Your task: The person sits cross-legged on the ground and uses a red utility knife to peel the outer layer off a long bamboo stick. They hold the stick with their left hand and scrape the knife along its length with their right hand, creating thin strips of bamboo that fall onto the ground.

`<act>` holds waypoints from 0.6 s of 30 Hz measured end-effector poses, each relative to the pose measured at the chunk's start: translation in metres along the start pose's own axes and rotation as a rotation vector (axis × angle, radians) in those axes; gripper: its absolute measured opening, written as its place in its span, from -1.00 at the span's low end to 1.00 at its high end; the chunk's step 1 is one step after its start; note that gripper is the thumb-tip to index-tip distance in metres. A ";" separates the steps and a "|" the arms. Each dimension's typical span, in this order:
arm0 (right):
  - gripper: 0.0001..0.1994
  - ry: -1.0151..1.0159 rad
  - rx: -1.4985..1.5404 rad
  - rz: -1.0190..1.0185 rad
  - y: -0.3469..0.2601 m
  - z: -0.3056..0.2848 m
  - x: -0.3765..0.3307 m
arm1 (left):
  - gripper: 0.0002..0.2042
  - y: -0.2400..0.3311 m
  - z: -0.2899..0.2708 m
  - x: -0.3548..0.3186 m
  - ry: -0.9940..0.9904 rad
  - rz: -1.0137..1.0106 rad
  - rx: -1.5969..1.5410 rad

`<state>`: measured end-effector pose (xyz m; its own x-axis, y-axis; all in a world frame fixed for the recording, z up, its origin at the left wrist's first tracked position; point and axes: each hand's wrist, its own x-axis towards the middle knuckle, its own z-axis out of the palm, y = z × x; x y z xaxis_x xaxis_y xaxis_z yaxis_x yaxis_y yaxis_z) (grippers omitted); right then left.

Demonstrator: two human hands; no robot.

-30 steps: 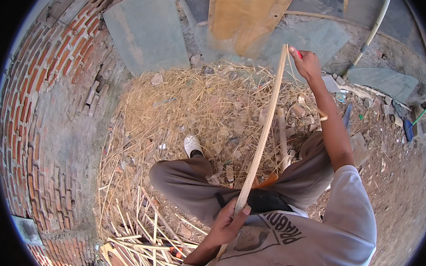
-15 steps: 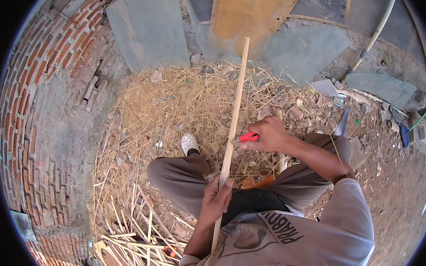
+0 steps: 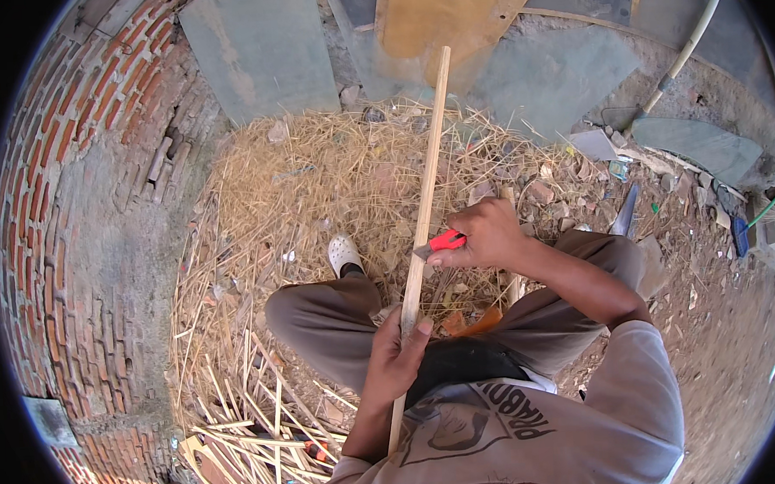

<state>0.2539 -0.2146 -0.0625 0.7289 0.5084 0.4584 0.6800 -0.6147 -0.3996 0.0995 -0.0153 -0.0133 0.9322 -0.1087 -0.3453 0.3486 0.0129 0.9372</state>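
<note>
— How does that long bamboo strip [image 3: 426, 187] handle for you?

— Light and stiff, a bit springy; it slants from your lap out over the straw pile [image 3: 314, 184]. Your left hand [image 3: 392, 360] is wrapped around its lower part, a sound hold.

— And your right hand [image 3: 485, 234]?

— Pinching the red-handled knife [image 3: 440, 242], blade touching the strip. The brick wall [image 3: 79, 214] crowds your left; there's open ground to your right.
</note>
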 end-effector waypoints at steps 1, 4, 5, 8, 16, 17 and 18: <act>-0.36 0.006 0.000 -0.011 0.007 0.001 0.002 | -0.83 -0.001 0.001 0.000 0.008 0.010 0.035; -0.35 0.061 -0.087 -0.014 0.025 0.001 0.007 | -0.84 0.000 0.005 0.000 0.007 0.078 0.032; -0.35 0.073 -0.077 -0.014 0.027 0.001 0.009 | -0.85 -0.001 0.004 0.000 0.008 0.075 0.054; -0.33 0.085 -0.096 0.044 0.033 -0.002 0.015 | -0.87 -0.004 0.002 -0.002 0.006 0.070 0.098; -0.27 0.130 -0.239 0.471 0.104 -0.020 0.037 | -0.87 -0.006 0.011 -0.016 -0.087 0.086 0.114; -0.27 0.133 -0.192 0.556 0.115 -0.024 0.040 | -0.87 -0.006 0.012 -0.020 -0.101 0.078 0.120; -0.26 0.140 -0.149 0.641 0.129 -0.031 0.044 | -0.87 -0.007 0.012 -0.023 -0.118 0.075 0.127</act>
<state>0.3710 -0.2898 -0.0695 0.9611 -0.0617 0.2692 0.0904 -0.8508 -0.5177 0.0748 -0.0251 -0.0111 0.9347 -0.2281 -0.2727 0.2564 -0.0989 0.9615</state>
